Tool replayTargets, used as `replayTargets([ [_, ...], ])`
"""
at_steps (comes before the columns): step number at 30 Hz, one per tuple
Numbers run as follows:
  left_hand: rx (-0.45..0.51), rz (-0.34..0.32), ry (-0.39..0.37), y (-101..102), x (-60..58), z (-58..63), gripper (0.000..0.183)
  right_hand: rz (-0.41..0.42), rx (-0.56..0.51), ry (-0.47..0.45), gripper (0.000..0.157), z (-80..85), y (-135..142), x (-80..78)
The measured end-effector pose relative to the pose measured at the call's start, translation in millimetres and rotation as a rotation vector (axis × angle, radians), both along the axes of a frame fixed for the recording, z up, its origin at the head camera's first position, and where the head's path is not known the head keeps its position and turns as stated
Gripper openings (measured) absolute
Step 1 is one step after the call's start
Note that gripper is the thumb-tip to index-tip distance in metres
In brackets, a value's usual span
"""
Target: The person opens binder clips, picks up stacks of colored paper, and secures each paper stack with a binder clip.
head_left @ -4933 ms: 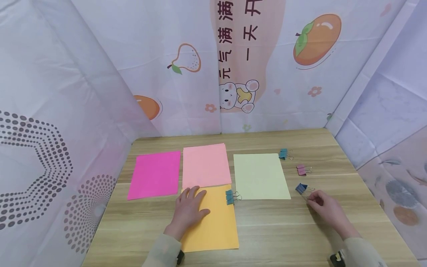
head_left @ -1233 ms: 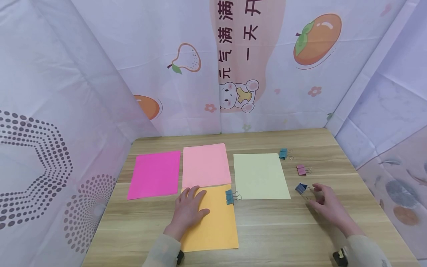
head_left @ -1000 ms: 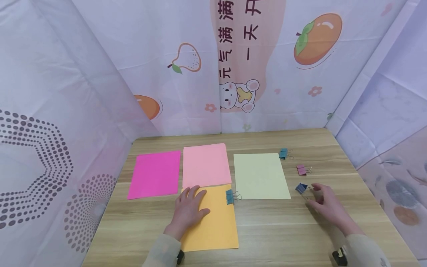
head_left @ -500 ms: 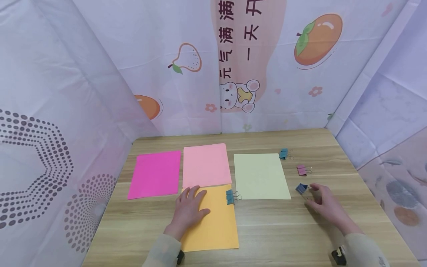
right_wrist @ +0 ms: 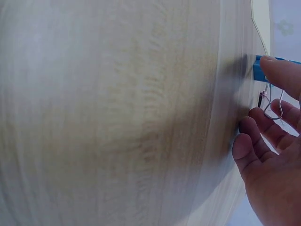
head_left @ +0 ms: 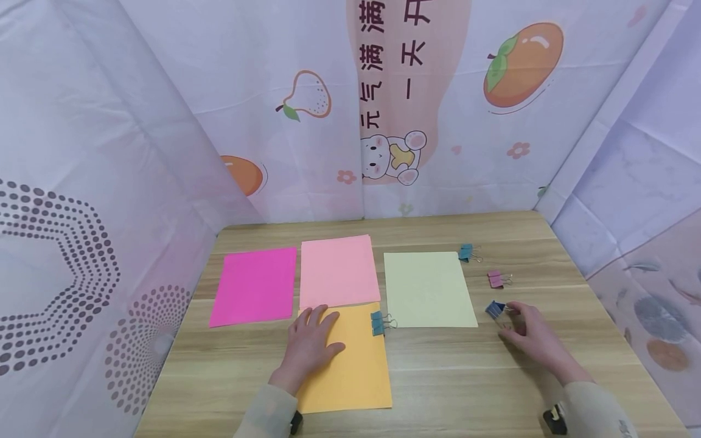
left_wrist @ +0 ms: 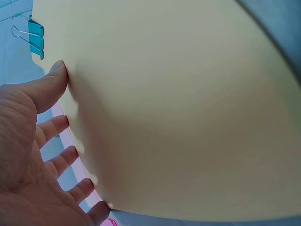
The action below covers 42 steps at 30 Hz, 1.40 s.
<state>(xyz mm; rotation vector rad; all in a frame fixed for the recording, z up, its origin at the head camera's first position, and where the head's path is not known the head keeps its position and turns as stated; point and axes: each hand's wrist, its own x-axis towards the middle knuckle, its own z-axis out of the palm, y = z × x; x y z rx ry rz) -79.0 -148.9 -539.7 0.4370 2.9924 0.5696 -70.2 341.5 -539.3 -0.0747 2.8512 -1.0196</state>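
Note:
Across the upper left of an orange sheet lies my left hand, fingers spread, thumb apart. The left wrist view shows the fingertips at the sheet's edge. A teal binder clip sits on that sheet's right edge, its wire handles pointing right. On the right, my right hand has its thumb and index finger apart on either side of the wire handles of a dark blue binder clip. In the right wrist view, the thumb overlaps this blue clip; whether the fingers press on it is unclear. The clip rests on the table.
Behind it lie a purple-pink binder clip and another teal binder clip. A pale green sheet, light pink sheets and a magenta sheet lie along the wooden table. Printed curtains surround it.
My right thumb and index finger have spread apart, and the hand has then crept left toward the blue binder clip, which stays in place. My left hand has not moved.

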Motion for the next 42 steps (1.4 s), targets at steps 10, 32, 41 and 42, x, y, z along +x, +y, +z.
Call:
replayTargets([
  [10,0.006,0.003,-0.016,0.1,0.4,1.2,0.06,-0.01,0.015,-0.001,0.073,-1.3,-1.1,-1.4],
  [32,0.011,0.003,-0.017,-0.4,0.2,-0.1,0.06,-0.022,0.099,0.009,0.075,-10.1,-2.9,-1.8],
  [41,0.011,0.004,-0.022,-1.1,-0.4,-1.1,0.061,-0.025,0.115,0.009,0.072,-7.2,-6.1,-1.2],
  [42,0.01,0.005,-0.022,-1.2,-0.4,-1.4,0.061,-0.025,0.117,0.011,0.071,-6.7,-6.6,-1.1],
])
